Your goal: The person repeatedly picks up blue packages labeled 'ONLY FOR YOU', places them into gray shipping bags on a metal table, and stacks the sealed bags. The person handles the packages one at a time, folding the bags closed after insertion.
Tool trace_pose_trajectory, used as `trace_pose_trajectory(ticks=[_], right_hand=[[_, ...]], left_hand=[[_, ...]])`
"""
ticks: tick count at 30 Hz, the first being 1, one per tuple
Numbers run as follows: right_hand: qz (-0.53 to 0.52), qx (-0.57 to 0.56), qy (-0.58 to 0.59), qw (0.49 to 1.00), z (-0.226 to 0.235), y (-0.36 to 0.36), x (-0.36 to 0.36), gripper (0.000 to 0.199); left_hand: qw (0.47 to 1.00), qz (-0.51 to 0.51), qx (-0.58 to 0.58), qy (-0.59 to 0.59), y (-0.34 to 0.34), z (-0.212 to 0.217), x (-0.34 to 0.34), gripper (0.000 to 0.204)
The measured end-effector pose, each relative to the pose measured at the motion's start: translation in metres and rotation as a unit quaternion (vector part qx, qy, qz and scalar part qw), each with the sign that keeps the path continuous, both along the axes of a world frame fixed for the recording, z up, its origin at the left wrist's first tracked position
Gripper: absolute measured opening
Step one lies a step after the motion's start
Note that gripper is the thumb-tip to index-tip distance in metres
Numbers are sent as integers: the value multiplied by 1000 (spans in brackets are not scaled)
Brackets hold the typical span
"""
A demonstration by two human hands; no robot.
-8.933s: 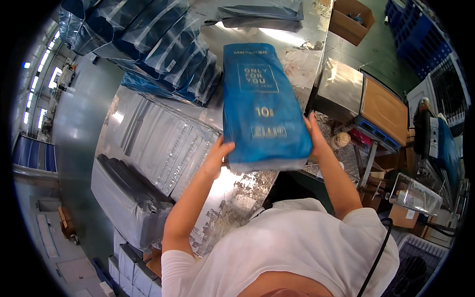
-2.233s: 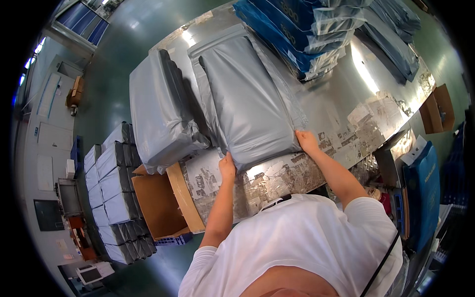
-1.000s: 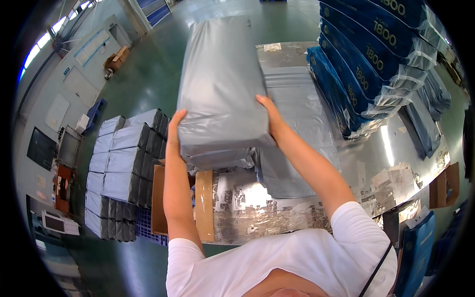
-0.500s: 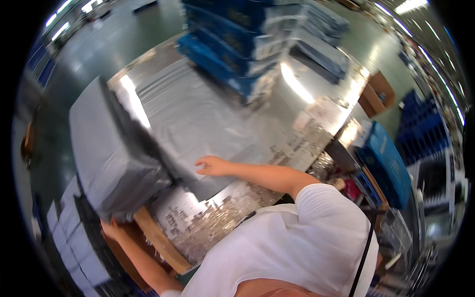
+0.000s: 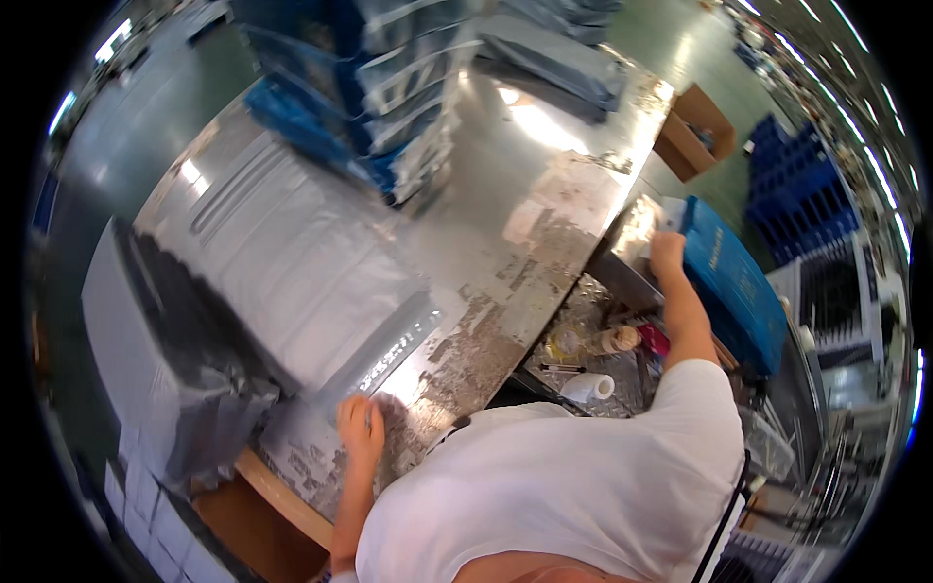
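Observation:
On the metal table lies a flat grey plastic bag (image 5: pixel 301 262), its near edge a shiny strip. My left hand (image 5: pixel 361 428) is low by that edge, fingers curled; whether anything is pinched there I cannot make out. Out to the right, my right hand (image 5: pixel 667 253) is closed beside the upper left edge of a blue package (image 5: pixel 736 291), over a metal box (image 5: pixel 627 274). Its fingertips are hidden, and so is whatever they grip. A large grey wrapped bundle (image 5: pixel 146 360) stands at the table's left edge.
Stacked blue and clear wrapped packs (image 5: pixel 340 87) rise at the table's far side, with grey packages (image 5: pixel 554 58) behind. Right of the table are a white roll (image 5: pixel 589 388), an open cardboard box (image 5: pixel 695 134) and blue pallets (image 5: pixel 802 189). Another open carton (image 5: pixel 258 520) sits lower left.
My right hand has gone from above the grey bag to the blue package at right. My left hand has left the wrapped bundle's lower end for the bag's near edge. The view has shifted rightward.

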State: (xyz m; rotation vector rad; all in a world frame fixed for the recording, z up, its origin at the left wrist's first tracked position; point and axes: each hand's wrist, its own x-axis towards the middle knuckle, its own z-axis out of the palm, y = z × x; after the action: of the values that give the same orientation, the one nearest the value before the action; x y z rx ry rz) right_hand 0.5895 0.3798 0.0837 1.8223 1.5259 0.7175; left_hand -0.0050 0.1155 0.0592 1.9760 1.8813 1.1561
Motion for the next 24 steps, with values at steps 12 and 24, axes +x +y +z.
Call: trace_pose_trajectory(ticks=[12,24], right_hand=[[80,-79,158,981,20,12,11,30],[342,-418,251,803,130,-39,-359,42]], left_hand=[[942,91,-211,245,61,-72,-59,56],[952,131,-178,214,64,-74,-55,59]])
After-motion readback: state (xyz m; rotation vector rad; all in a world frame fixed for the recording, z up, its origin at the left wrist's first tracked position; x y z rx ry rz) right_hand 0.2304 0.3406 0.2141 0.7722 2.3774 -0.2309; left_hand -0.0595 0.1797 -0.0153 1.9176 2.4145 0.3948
